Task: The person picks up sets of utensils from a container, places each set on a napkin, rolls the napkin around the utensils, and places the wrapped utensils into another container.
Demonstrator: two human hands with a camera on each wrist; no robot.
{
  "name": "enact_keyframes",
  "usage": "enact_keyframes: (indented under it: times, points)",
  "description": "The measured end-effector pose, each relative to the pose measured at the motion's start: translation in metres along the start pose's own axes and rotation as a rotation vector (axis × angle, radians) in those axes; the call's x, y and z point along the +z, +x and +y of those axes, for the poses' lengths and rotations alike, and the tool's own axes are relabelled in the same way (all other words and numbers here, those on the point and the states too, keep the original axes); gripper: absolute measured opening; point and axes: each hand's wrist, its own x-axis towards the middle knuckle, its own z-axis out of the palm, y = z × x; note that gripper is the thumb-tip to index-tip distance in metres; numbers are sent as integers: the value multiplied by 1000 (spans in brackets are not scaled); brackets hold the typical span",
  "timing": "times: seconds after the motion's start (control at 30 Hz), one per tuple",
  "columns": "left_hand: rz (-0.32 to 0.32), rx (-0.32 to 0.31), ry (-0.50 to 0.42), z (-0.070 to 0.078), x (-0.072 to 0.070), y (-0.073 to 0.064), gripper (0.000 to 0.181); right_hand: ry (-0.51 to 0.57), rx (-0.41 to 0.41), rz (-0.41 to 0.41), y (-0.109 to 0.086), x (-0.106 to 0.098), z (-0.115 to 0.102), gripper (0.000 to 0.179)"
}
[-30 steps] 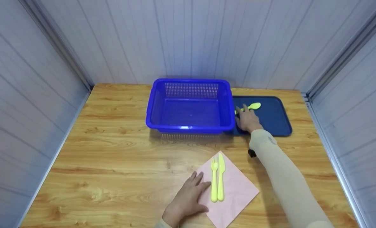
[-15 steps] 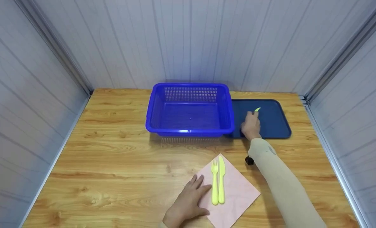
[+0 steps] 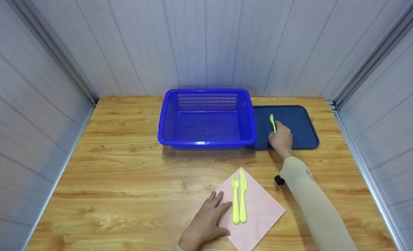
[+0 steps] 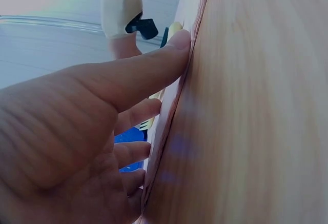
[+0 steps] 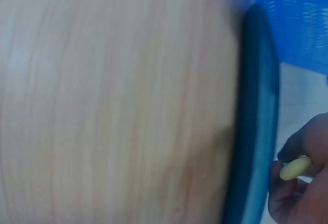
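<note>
My right hand [image 3: 281, 137] grips a yellow spoon [image 3: 272, 120] over the dark blue tray [image 3: 302, 127], the spoon's bowl pointing away from me. In the right wrist view the spoon's rounded handle end [image 5: 295, 168] pokes out between curled fingers. My left hand [image 3: 206, 221] lies with fingers spread on the left edge of a pink napkin [image 3: 258, 216]; its thumb [image 4: 179, 42] touches the napkin's edge in the left wrist view. On the napkin a yellow fork [image 3: 235, 198] and a yellow knife [image 3: 243, 197] lie side by side, tines and blade pointing away from me.
A blue plastic basket [image 3: 206, 143] with slotted walls stands at the back of the wooden table [image 3: 123, 181], overlapping the tray's left side. Pale panelled walls [image 3: 206, 45] enclose the table at the back and both sides. A small black device [image 3: 279, 180] hangs under the right sleeve.
The right hand has picked up the spoon from the tray and turned it from lying slantwise to pointing away. The left hand, napkin, fork and knife stay as they were.
</note>
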Motion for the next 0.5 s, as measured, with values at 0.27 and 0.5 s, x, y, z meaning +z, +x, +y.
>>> enact_keyframes:
  times: [0.27, 0.5]
  points:
    - [12, 48, -15, 0, 3, -7, 86, -11, 2, -48, -52, -25, -15, 42]
    - [18, 61, -11, -3, -2, 1, 86, 133, 3, -87, -109, -42, -30, 41]
